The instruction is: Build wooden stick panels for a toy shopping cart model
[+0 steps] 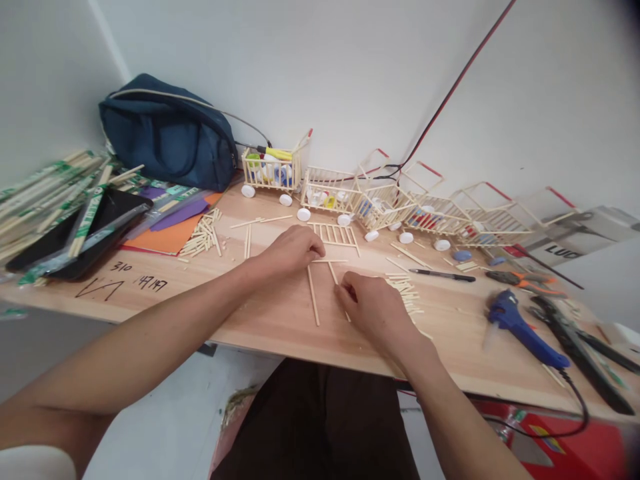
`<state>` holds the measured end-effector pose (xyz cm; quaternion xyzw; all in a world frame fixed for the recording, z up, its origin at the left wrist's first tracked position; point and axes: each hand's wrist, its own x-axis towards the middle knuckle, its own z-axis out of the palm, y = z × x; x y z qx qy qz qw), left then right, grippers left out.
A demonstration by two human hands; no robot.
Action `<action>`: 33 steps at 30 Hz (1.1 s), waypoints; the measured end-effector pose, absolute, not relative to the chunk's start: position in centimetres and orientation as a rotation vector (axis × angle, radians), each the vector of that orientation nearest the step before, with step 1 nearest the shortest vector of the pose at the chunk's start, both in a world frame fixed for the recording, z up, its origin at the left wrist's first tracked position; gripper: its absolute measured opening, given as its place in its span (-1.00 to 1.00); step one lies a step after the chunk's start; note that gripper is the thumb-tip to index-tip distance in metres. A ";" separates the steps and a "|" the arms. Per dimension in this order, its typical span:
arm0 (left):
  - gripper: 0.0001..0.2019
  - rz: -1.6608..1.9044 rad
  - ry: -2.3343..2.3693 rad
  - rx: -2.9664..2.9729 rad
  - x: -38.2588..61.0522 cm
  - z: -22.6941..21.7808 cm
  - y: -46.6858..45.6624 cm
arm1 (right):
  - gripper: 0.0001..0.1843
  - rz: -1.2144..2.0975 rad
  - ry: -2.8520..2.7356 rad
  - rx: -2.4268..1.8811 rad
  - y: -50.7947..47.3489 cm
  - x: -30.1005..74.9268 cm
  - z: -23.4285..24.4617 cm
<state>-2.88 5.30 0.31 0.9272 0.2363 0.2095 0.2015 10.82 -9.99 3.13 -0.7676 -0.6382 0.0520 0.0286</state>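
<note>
My left hand (291, 250) rests on the wooden table (270, 320) with fingers curled, its fingertips pressing the end of a thin wooden stick (330, 261) that lies crosswise. My right hand (373, 308) lies just right of it, fingers curled and pinching the lower part of a short stick (333, 273). A longer stick (313, 304) lies between the two hands. Behind the left hand lies a flat ladder-like stick frame (336, 235). A small pile of short cut sticks (407, 290) sits by the right hand.
A row of stick-built carts (350, 190) with white wheels lines the wall. A blue glue gun (520, 328), pliers (525, 280), a black pen (443, 274) and dark cutters (580, 340) lie at right. A blue bag (167, 130), wrapped chopsticks (55, 193) and coloured sheets (170, 227) are at left.
</note>
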 end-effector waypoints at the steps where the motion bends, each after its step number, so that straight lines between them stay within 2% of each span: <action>1: -0.76 0.585 0.656 2.587 -2.9 0.4 5.2 | -0.75 0.162 -1.971 -2.373 -10.0 10.8 3.2; 8: -0.81 0.594 0.618 2.561 -2.7 0.9 4.6 | -0.74 0.158 -1.977 -2.386 -10.0 10.8 3.2; 33: -0.78 0.557 0.648 2.616 -2.3 0.1 4.6 | -0.75 0.135 -2.051 -2.378 -9.9 10.9 3.2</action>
